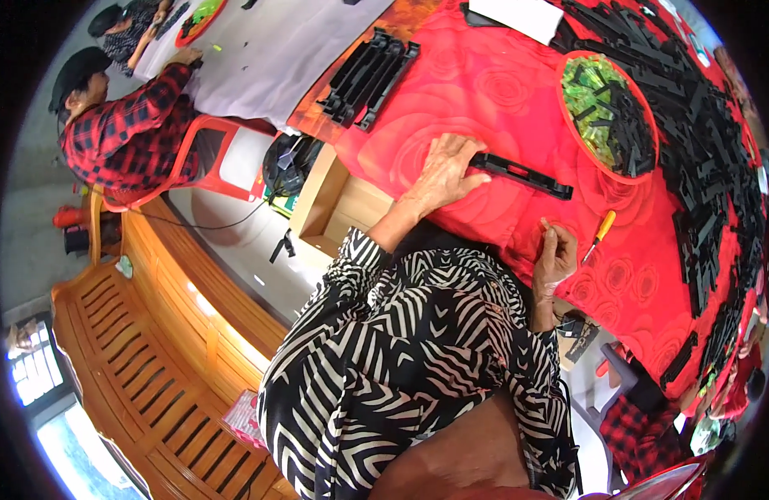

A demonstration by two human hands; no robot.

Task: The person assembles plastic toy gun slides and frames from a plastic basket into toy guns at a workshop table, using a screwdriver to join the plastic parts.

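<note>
My left hand (447, 171) grips the left end of a long black plastic part (528, 177), thumb on the near side and fingers on the far side. The part lies slantwise over the red flowered tablecloth (484, 108), and openings show along its length. Close to the table's near edge, my right hand (555, 257) is closed, fingertips pinched together. Whatever might be between those fingertips is too small to make out. Just right of this hand rests a screwdriver (604, 227) with a yellow handle.
An orange-red basin (653, 154) holds green and black small pieces. Black strips (709, 167) heap along the right side. Several similar black parts (368, 79) lie stacked far left. An open cardboard box (324, 196) stands beside the table. A person in a checked shirt (126, 142) sits at left.
</note>
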